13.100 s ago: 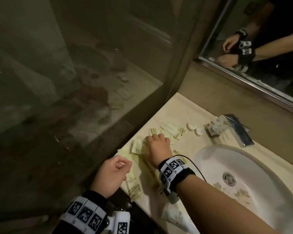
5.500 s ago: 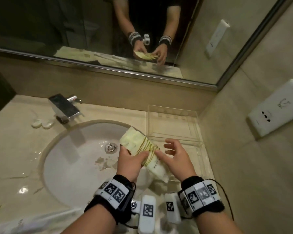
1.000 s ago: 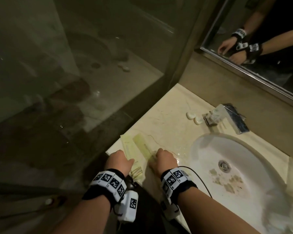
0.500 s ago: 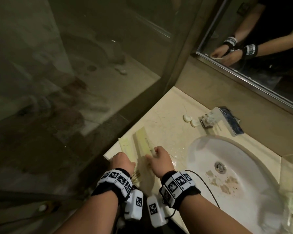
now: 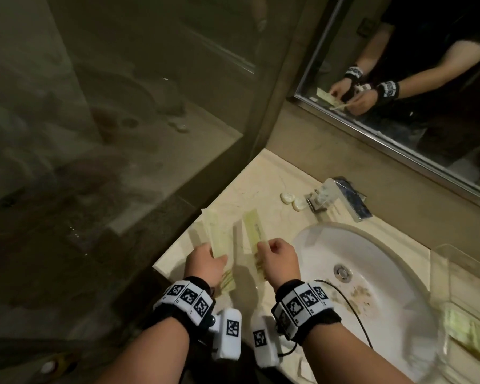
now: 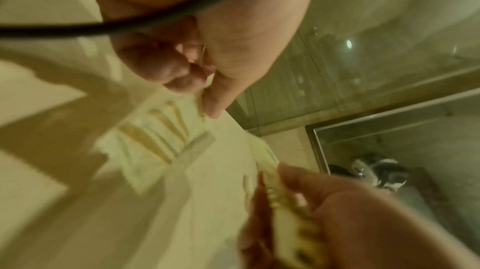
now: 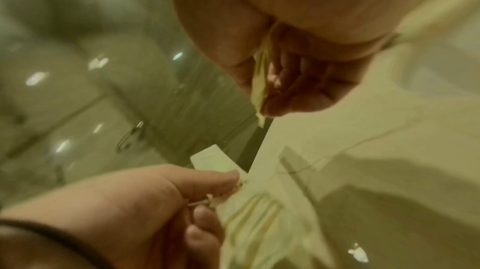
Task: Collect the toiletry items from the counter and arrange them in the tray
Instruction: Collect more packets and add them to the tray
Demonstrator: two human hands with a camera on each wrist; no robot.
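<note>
Near the counter's front left corner, my left hand [image 5: 208, 261] pinches one long pale green packet [image 5: 215, 231] by its near end. My right hand [image 5: 275, 253] pinches a second such packet [image 5: 254, 230] beside it. Both packets point away from me, a little apart. The left wrist view shows my left hand [image 6: 207, 76] pinching its striped packet [image 6: 155, 129]. In the right wrist view, thumb and fingers of my right hand [image 7: 262, 88] clamp the other packet [image 7: 259, 76]. The clear tray [image 5: 438, 273] stands at the far right with pale packets [image 5: 468, 336] in it.
Between the hands and the tray lies a white sink basin [image 5: 372, 273]. A chrome faucet [image 5: 349, 200] stands behind it, with two small white round pieces [image 5: 293, 200] to its left. A glass shower wall [image 5: 122, 134] bounds the counter's left edge. A mirror [image 5: 413, 92] hangs above.
The two packets lay flat on the counter corner under my hands. The right hand raised its packet first, and now each hand holds one, tilted up.
</note>
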